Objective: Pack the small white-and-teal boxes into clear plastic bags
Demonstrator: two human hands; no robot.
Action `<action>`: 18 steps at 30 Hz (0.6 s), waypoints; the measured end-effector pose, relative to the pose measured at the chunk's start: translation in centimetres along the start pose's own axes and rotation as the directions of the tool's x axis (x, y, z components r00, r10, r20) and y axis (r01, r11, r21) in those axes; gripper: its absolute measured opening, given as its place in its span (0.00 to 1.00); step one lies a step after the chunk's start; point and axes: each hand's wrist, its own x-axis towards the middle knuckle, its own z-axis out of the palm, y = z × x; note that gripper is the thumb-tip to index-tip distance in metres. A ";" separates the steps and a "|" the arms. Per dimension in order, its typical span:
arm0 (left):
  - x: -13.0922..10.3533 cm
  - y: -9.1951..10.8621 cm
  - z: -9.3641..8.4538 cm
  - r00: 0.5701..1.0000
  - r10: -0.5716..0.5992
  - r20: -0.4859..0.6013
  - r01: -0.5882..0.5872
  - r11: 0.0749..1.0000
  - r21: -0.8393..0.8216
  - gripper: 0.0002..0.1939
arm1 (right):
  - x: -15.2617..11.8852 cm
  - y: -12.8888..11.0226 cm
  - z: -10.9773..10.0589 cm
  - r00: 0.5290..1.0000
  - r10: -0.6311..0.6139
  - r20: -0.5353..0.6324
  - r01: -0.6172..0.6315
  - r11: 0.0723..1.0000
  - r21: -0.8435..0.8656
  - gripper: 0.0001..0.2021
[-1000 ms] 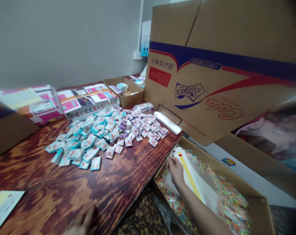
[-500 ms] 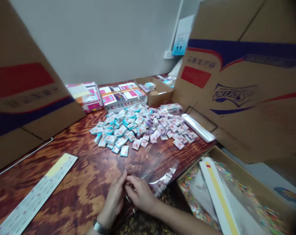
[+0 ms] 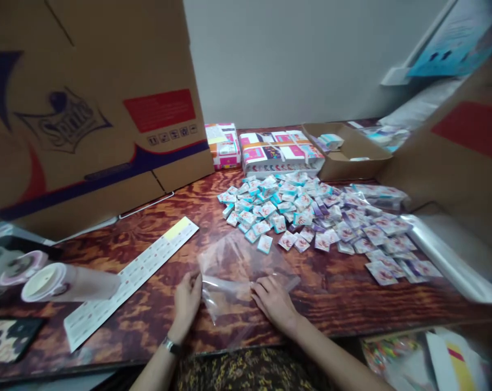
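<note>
A clear plastic bag [image 3: 229,260] lies spread near the table's front edge, between my hands. Its left edge is pinched in the closed fingers of my left hand [image 3: 188,301], which has a watch at the wrist. My right hand [image 3: 275,304] grips the bag's opposite side, fingers curled over the film. Just beyond the bag is a heap of small boxes, turquoise-and-white ones [image 3: 266,209] on the left and purple-and-white ones [image 3: 346,231] on the right.
Large cardboard boxes stand left [image 3: 119,108] and right [image 3: 453,146]. At the back are wrapped packs [image 3: 282,149] and an open carton [image 3: 352,168]. A printed strip [image 3: 148,271], a tumbler [image 3: 75,282] and a phone [image 3: 12,339] lie left. A clear plastic roll [image 3: 449,260] lies right.
My view has swung left. My hands, close together before, are now apart on either side of the bag, which is spread flatter on the table.
</note>
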 end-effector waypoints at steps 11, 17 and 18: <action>-5.3 1.6 2.5 0.639 0.625 0.449 -0.732 0.315 0.604 0.28 | 0.9 -1.2 0.6 0.985 -0.170 -0.008 0.170 0.984 0.053 0.12; -4.4 -0.8 2.2 0.704 0.494 0.511 -0.695 0.331 0.638 0.43 | 0.1 0.3 0.0 0.989 -0.144 -0.017 0.143 0.989 -0.023 0.10; -4.2 -0.9 2.0 0.702 0.488 0.518 -0.700 0.338 0.629 0.44 | 0.0 0.4 0.0 0.987 -0.162 -0.010 0.161 0.986 -0.048 0.12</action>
